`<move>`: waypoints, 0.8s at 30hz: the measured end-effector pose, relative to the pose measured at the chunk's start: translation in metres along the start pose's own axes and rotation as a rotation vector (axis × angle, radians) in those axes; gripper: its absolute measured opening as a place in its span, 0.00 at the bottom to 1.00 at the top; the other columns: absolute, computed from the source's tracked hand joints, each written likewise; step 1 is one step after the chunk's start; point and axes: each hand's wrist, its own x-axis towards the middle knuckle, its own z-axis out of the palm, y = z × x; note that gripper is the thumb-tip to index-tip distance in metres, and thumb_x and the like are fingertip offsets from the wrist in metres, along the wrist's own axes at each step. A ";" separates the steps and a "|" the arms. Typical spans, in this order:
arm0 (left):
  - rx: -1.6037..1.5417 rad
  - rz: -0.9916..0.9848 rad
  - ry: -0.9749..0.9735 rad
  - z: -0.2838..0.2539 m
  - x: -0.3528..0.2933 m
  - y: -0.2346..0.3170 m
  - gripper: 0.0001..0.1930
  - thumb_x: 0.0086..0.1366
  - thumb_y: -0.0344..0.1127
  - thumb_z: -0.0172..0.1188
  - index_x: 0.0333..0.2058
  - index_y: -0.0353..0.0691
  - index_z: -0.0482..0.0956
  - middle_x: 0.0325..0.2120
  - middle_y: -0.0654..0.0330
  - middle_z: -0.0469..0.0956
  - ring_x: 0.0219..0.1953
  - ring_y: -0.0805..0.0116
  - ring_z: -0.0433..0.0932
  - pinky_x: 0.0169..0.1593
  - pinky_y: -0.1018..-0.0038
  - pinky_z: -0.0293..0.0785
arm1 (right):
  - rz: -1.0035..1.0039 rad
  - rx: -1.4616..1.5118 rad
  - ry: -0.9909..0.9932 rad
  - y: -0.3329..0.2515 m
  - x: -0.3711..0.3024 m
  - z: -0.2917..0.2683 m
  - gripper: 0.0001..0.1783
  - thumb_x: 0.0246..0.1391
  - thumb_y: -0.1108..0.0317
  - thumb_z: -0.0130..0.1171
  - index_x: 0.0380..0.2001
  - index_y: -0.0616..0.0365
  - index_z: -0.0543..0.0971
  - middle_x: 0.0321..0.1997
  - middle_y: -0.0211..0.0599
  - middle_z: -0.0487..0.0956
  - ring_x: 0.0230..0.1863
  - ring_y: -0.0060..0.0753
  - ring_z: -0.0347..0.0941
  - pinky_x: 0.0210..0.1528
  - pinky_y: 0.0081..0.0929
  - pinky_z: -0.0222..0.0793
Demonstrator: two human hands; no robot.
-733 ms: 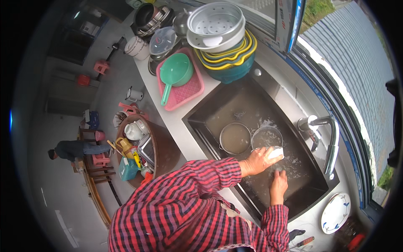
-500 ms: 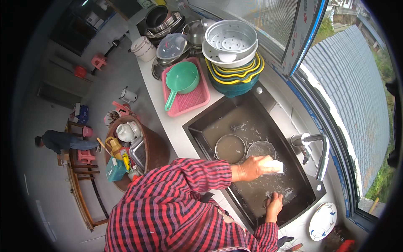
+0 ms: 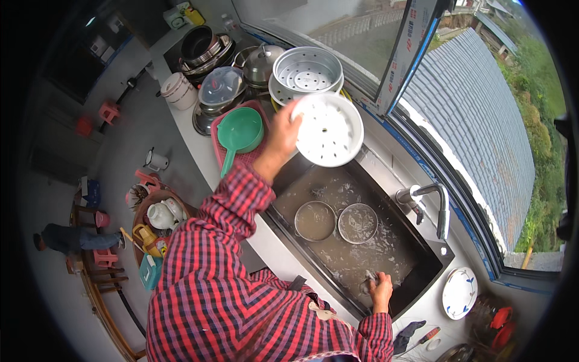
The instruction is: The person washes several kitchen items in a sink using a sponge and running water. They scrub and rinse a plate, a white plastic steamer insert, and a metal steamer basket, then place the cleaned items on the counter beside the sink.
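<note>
My left hand (image 3: 282, 136) is raised over the far end of the sink, closed on the near edge of a round white steamer tray (image 3: 327, 134) dotted with holes. This tray partly covers a stack topped by a silver perforated steamer pan (image 3: 307, 69). My right hand (image 3: 381, 292) is low at the near end of the sink (image 3: 427, 260), its fingers closed round a greyish wad (image 3: 368, 282) in the murky water. Two round metal vessels, one to the left (image 3: 315, 221) and one to the right (image 3: 357, 223), sit in the water between my hands.
A faucet (image 3: 429, 193) curves over the sink's right side. Left of the sink, a green ladle (image 3: 241, 131) rests in a pink basket (image 3: 259, 110). Pots and a lidded pan (image 3: 263, 63) crowd the far counter. A patterned plate (image 3: 459, 294) lies near right.
My left hand has swung from above the middle of the sink to its far end, where it holds the white tray. My right hand stays low in the sink. The whole view has shifted.
</note>
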 end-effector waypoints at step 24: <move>0.569 -0.465 -0.521 0.118 -0.178 -0.168 0.14 0.63 0.31 0.64 0.47 0.36 0.79 0.39 0.48 0.81 0.45 0.49 0.82 0.49 0.60 0.78 | 0.270 0.041 0.293 0.111 0.081 0.068 0.30 0.49 0.75 0.67 0.57 0.57 0.73 0.56 0.48 0.71 0.57 0.55 0.72 0.58 0.42 0.69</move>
